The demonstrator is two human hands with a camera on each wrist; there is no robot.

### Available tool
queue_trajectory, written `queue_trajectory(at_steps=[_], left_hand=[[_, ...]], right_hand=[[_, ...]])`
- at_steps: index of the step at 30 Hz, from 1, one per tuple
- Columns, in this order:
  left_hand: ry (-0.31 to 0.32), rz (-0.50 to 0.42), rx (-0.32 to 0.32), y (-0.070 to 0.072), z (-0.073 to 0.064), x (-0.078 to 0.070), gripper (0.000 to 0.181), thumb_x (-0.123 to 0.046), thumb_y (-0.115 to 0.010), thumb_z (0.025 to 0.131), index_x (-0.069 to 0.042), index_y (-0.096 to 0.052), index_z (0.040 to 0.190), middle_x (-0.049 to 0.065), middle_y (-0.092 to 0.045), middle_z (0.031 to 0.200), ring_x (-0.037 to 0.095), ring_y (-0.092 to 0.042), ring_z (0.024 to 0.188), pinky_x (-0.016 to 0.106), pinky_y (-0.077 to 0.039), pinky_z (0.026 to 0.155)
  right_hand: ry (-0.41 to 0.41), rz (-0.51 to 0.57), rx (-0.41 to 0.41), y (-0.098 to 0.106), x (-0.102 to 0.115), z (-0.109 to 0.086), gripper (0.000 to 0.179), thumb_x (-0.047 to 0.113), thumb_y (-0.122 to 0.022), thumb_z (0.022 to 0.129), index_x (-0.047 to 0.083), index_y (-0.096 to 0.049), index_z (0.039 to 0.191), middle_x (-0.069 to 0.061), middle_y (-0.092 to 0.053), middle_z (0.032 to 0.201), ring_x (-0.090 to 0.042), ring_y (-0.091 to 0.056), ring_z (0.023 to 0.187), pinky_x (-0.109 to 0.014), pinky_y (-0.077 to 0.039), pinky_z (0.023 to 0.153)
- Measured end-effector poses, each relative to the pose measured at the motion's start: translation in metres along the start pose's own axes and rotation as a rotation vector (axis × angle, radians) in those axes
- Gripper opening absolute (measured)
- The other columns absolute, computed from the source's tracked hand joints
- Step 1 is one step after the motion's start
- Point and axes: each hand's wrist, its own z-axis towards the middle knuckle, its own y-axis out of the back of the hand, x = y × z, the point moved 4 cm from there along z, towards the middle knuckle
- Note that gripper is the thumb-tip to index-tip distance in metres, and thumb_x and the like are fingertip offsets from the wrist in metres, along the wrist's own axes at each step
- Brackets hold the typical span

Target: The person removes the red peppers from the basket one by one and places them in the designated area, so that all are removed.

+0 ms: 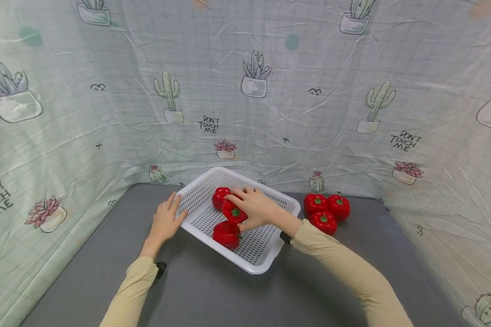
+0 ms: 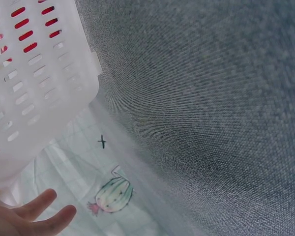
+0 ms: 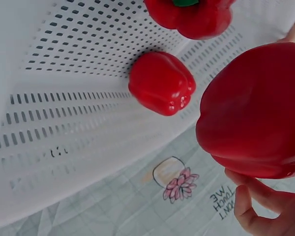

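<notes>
Here's the right hand (image 1: 255,208), fingers and thumb curved firmly round a glossy, lobed red pepper (image 1: 231,211), green stem showing, held over the basket (image 1: 254,269) of white, slotted plastic! Across to the left hand (image 1: 166,220): fingers loosely extended, resting at the rim. Inside, 2 more shiny peppers (image 1: 225,236) sit close by the gripped 1. Off to the right, 3 others (image 1: 339,208) huddle on the grey, fine-textured tabletop (image 1: 217,295). Behind, wrinkled cactus-print cloth (image 1: 286,109) (lettered "DON'T TOUCH ME") hangs round the surface.
</notes>
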Motion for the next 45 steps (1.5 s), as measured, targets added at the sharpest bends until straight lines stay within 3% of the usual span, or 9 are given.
queue_trajectory(at_steps=[5, 9, 15, 24, 29, 33, 45], left_hand=[[0.005, 0.006, 0.003, -0.001, 0.001, 0.001, 0.060, -0.033, -0.048, 0.089, -0.003, -0.031, 0.138, 0.019, -0.022, 0.146, 0.048, -0.027, 0.124, 0.068, -0.028, 0.089], [0.002, 0.003, 0.000, -0.002, 0.001, 0.001, 0.060, -0.033, -0.047, 0.089, -0.003, -0.031, 0.138, 0.019, -0.022, 0.146, 0.049, -0.026, 0.125, 0.068, -0.027, 0.089], [0.007, -0.008, 0.010, -0.003, 0.000, 0.001, 0.060, -0.033, -0.046, 0.089, -0.003, -0.030, 0.138, 0.019, -0.021, 0.146, 0.048, -0.025, 0.126, 0.068, -0.026, 0.090], [0.008, -0.023, 0.007, -0.002, -0.001, 0.001, 0.059, -0.033, -0.046, 0.089, -0.003, -0.030, 0.138, 0.019, -0.021, 0.146, 0.048, -0.025, 0.126, 0.068, -0.026, 0.090], [-0.002, -0.024, 0.000, -0.002, -0.001, 0.001, 0.059, -0.032, -0.047, 0.089, -0.003, -0.030, 0.138, 0.019, -0.022, 0.146, 0.047, -0.025, 0.125, 0.068, -0.026, 0.090], [-0.008, -0.018, -0.002, -0.002, 0.000, 0.001, 0.059, -0.033, -0.047, 0.090, -0.003, -0.030, 0.138, 0.019, -0.022, 0.146, 0.048, -0.025, 0.125, 0.068, -0.027, 0.090], [-0.011, -0.026, -0.007, -0.002, 0.000, 0.001, 0.059, -0.032, -0.047, 0.089, -0.003, -0.031, 0.138, 0.019, -0.022, 0.146, 0.048, -0.026, 0.125, 0.068, -0.028, 0.089]], right_hand=[[0.016, 0.014, -0.052, 0.005, -0.001, -0.012, 0.081, 0.049, -0.066, 0.066, 0.025, -0.034, 0.136, -0.005, -0.045, 0.129, -0.022, -0.047, 0.105, -0.041, -0.042, 0.087], [-0.009, 0.054, -0.085, 0.006, -0.003, -0.020, 0.075, 0.049, -0.065, 0.067, 0.032, -0.036, 0.134, -0.007, -0.045, 0.129, -0.024, -0.049, 0.107, -0.043, -0.042, 0.088], [-0.064, 0.083, -0.146, 0.003, -0.006, -0.031, 0.067, 0.049, -0.062, 0.070, 0.039, -0.038, 0.132, -0.004, -0.049, 0.118, -0.017, -0.051, 0.094, -0.036, -0.045, 0.080], [-0.186, 0.121, -0.294, -0.004, -0.006, -0.045, 0.065, 0.050, -0.061, 0.072, 0.033, -0.041, 0.132, -0.010, -0.054, 0.116, -0.020, -0.056, 0.087, -0.037, -0.047, 0.075], [-0.228, 0.161, -0.351, -0.009, -0.009, -0.053, 0.069, 0.052, -0.067, 0.067, 0.032, -0.044, 0.129, -0.006, -0.054, 0.108, -0.016, -0.053, 0.084, -0.031, -0.047, 0.070], [-0.241, 0.154, -0.389, -0.010, -0.011, -0.059, 0.071, 0.054, -0.070, 0.063, 0.032, -0.046, 0.126, -0.002, -0.053, 0.103, -0.012, -0.053, 0.080, -0.025, -0.049, 0.066], [-0.239, 0.109, -0.443, -0.011, -0.018, -0.075, 0.073, 0.051, -0.076, 0.058, 0.029, -0.047, 0.122, -0.003, -0.053, 0.102, -0.013, -0.055, 0.077, -0.024, -0.051, 0.063]])
